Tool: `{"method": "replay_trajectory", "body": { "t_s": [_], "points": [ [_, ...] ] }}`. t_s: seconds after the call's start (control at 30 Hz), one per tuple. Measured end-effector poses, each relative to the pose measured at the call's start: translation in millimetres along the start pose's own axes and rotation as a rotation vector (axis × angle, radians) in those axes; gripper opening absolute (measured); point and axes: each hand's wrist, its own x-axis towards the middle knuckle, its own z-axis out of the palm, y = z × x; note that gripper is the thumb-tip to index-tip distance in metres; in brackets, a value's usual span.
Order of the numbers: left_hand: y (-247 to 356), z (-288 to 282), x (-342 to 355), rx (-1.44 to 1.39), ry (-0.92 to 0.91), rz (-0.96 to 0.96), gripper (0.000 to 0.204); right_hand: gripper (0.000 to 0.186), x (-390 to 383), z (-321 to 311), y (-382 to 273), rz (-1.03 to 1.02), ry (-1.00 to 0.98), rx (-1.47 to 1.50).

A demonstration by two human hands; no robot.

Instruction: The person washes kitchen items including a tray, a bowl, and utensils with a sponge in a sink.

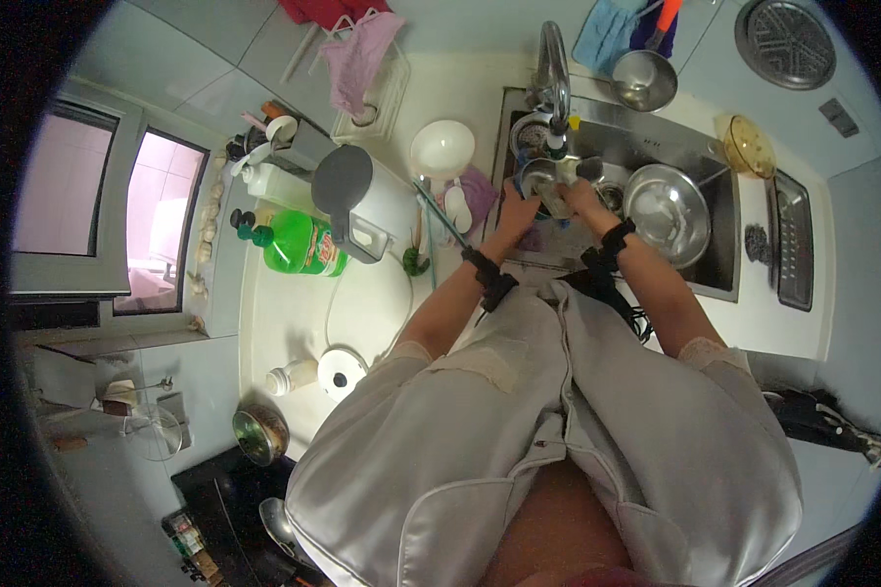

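Note:
Both of my hands are over the left part of the steel sink (720, 235), beneath the curved faucet (555, 73). My left hand (517, 209) grips the side of a small shiny round vessel (536, 176), whose exact kind is unclear. Close beside it, my right hand (581, 198) has its fingers closed at a pale, translucent piece (555, 201); whether this is part of the same vessel I cannot tell. A large steel bowl (668, 217) sits in the sink to the right. Behind the hands stands a round strainer-like container (531, 134).
Left of the sink are a white bowl (442, 150), a purple cloth (477, 193), a white jug-shaped appliance (374, 205) and a green detergent bottle (303, 245). A steel scrubber (757, 243) and an amber glass bowl (749, 147) lie to the right. A saucepan (644, 81) hangs behind.

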Motion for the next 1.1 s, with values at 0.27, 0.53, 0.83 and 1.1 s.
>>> {"method": "replay_trajectory", "body": {
  "t_s": [0.27, 0.53, 0.83, 1.1],
  "points": [
    [66.0, -48.0, -14.2, 0.289, -0.446, -0.015, 0.071, 0.055, -12.5, -24.0, -19.4, -0.436, 0.022, -0.399],
    [9.5, -10.4, -8.9, -0.234, -0.14, 0.187, 0.055, 0.044, -16.3, -26.9, -11.5, -0.227, 0.1, -0.388],
    [25.2, 3.4, -14.6, -0.174, -0.043, 0.156, 0.044, 0.055, -45.1, -18.4, -67.2, -0.364, 0.225, -0.144],
    [25.9, -6.6, 3.5, -0.814, -0.254, -0.127, 0.047, 0.049, -41.6, -30.8, -65.9, -0.36, -0.312, 0.342]
  ]
}}
